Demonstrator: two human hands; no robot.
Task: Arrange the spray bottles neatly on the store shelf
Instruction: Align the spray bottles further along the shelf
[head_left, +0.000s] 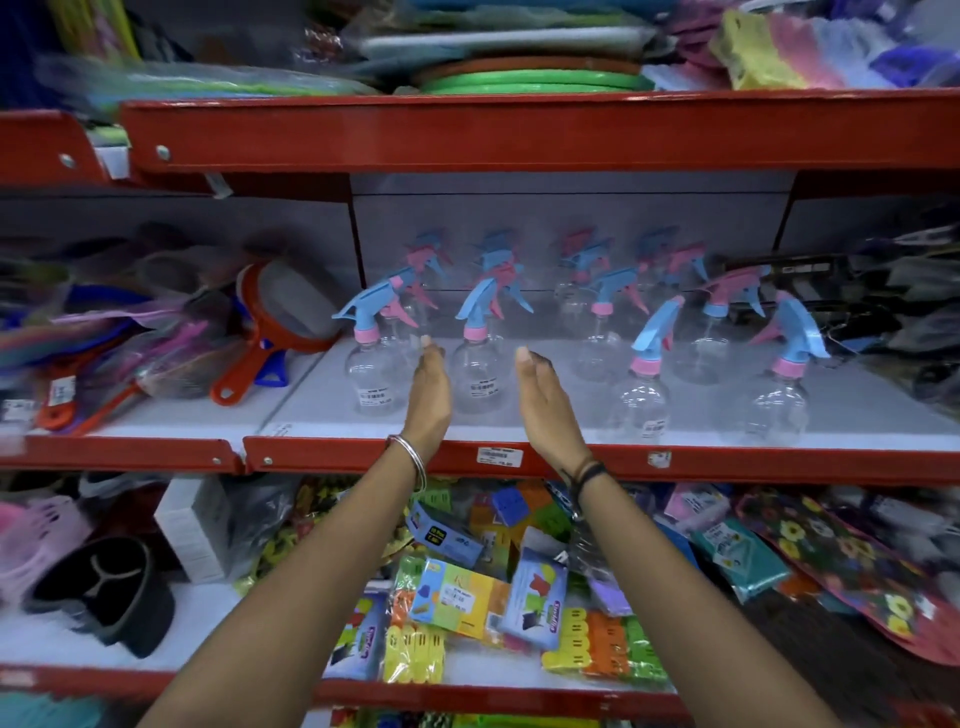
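Several clear spray bottles with blue and pink trigger heads stand in rows on the white middle shelf (571, 421). One clear bottle (478, 374) with a blue trigger and pink collar stands between my two hands. My left hand (430, 389) is flat and open on its left side. My right hand (545, 400) is flat and open on its right side. Neither hand clearly touches it. Another bottle (371, 371) stands just left of my left hand. Two bottles (641, 400) (779, 405) stand nearer the shelf's front edge at the right.
Orange-handled strainers (275, 332) and packed goods crowd the shelf to the left. Dark items (883, 322) sit at the right end. A red shelf beam (519, 130) hangs overhead. The lower shelf holds colourful clip packs (467, 597) and a black holder (109, 587).
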